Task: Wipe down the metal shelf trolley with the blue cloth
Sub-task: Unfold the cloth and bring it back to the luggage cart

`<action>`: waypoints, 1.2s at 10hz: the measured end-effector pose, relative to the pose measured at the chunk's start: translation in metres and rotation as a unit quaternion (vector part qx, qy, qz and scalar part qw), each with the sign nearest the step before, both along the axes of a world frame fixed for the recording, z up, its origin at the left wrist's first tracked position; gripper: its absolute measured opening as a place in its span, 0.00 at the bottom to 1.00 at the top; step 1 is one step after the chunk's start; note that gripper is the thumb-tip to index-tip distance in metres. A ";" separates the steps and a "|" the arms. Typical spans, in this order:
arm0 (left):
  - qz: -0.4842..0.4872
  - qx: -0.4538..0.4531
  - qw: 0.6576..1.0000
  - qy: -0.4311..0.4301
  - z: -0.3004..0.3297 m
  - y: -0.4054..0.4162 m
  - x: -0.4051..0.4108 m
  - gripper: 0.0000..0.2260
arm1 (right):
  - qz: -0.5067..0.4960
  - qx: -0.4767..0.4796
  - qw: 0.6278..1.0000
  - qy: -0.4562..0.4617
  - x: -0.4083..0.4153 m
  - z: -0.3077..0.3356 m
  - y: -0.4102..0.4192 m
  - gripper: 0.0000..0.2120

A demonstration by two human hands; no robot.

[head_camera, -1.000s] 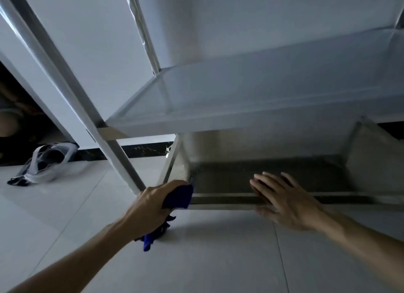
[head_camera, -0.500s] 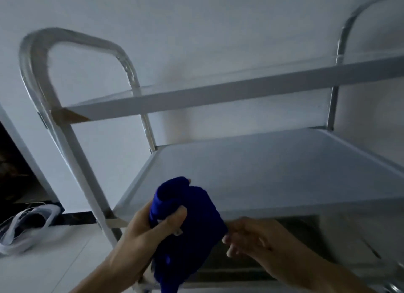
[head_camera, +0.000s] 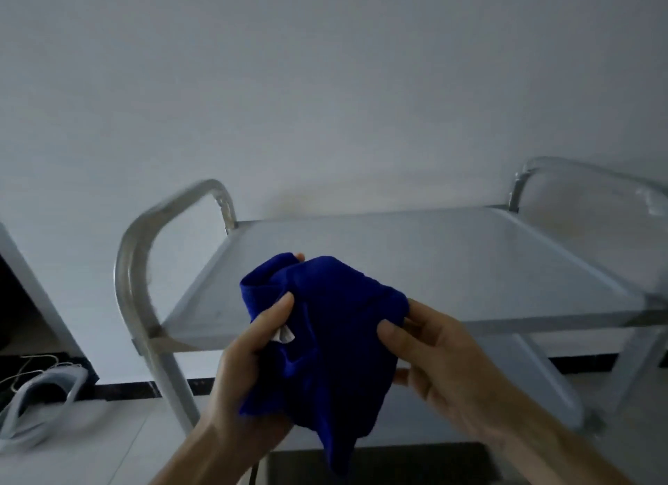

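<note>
Two hands up in front of the trolley, both holding the cloth.

Left hand: closed around the left side of the cloth. Thumb pressed on the front, other fingers wrapped behind, with one fingertip poking out at the top. Small white tag sticking out just beside the thumb.

Right hand: pinching the right edge of the cloth between thumb and fingers. Fingers curled, thumb on the front of the fabric.

Cloth: dark blue, all bunched up, held up in the air between the two hands. Bottom end hanging down loose below the hands. Not touching the trolley, just in front of the top shelf.

Trolley: shiny grey metal, standing against a white wall. Flat top shelf with a low rim. Curved handle bar on the left side, another curved bar at the far right. Lower shelf peeking out under the top one on the right.

Floor: pale tiles, dark strip along the bottom of the wall. Grey and white thing with a thin cord lying on the floor at the far left, well apart from the trolley. Too blurry to tell what.
</note>
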State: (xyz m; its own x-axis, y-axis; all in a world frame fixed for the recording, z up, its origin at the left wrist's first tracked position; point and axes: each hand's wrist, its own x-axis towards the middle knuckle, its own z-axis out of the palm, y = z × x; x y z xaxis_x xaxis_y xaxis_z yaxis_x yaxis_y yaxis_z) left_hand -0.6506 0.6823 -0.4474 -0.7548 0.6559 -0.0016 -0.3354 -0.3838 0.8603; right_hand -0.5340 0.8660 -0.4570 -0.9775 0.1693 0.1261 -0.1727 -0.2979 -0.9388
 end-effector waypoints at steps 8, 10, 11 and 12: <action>-0.074 0.094 0.985 -0.122 0.475 0.034 0.007 0.22 | -0.169 0.617 0.752 0.155 -0.013 0.488 0.012 0.12; -0.146 0.044 0.985 -0.075 0.508 0.050 0.011 0.24 | -0.183 0.339 0.921 0.052 -0.020 0.564 0.029 0.20; -0.148 0.026 0.988 -0.032 0.505 0.053 0.004 0.25 | -0.222 0.302 0.926 0.044 -0.031 0.587 0.040 0.26; -0.172 -0.035 0.984 0.025 0.504 0.053 0.003 0.26 | -0.246 0.239 0.938 0.044 -0.037 0.602 0.047 0.22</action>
